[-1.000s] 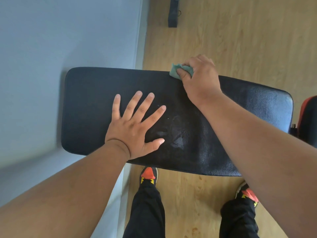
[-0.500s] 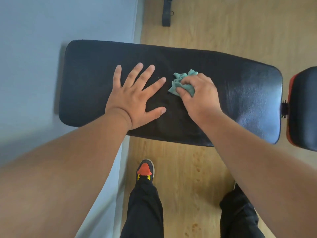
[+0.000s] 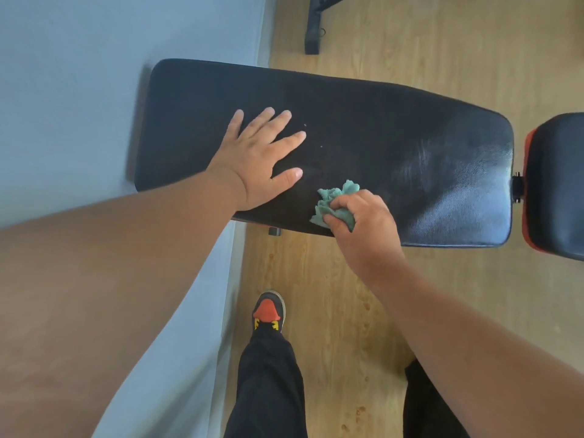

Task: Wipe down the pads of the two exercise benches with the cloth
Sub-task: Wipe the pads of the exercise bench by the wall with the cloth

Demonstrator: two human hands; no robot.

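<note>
A long black bench pad [image 3: 379, 121] lies across the view, its left end against a grey wall. My left hand [image 3: 262, 156] rests flat on the pad's left half, fingers spread. My right hand [image 3: 363, 222] grips a crumpled green cloth [image 3: 331, 203] and presses it on the pad's near edge, just right of my left thumb. A shiny streaked patch shows on the pad's right part. A second black pad with orange trim [image 3: 559, 184] sits at the right edge, joined by a metal hinge [image 3: 516, 188].
The grey wall [image 3: 79, 90] fills the left side. Light wooden floor [image 3: 442, 42] surrounds the bench. A black metal foot of other equipment [image 3: 313, 30] stands on the floor beyond the pad. My legs in black trousers and an orange-toed shoe [image 3: 268, 311] are below the bench.
My right hand has drawn the cloth from the pad's far edge across its middle to the near edge. My left hand has stayed flat on the pad.
</note>
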